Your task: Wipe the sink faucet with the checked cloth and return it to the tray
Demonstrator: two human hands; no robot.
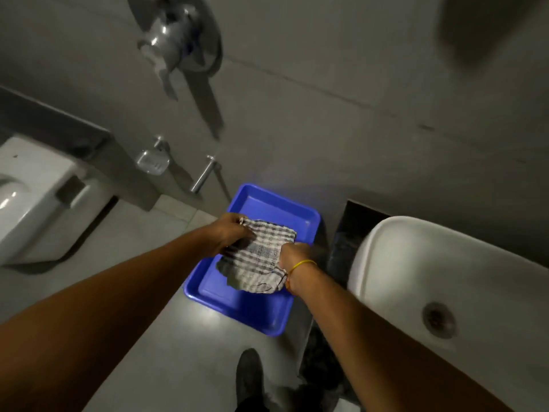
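Note:
A grey-and-white checked cloth [258, 257] is stretched over a blue plastic tray [276, 209] that sits on the floor beside the sink. My left hand [230, 231] grips the cloth's far left corner. My right hand [294, 257], with a yellow band on the wrist, grips its right edge. The cloth hangs between both hands just above the tray's floor; whether it touches the tray I cannot tell. The white sink basin [445, 278] with its drain [438, 319] lies at the right. The sink's own faucet is out of view.
A white toilet [32, 197] stands at the left. On the grey wall are a chrome shower mixer [175, 40], a soap dish [153, 162] and a chrome tap [205, 173]. My dark shoe [249, 379] is on the floor below the tray.

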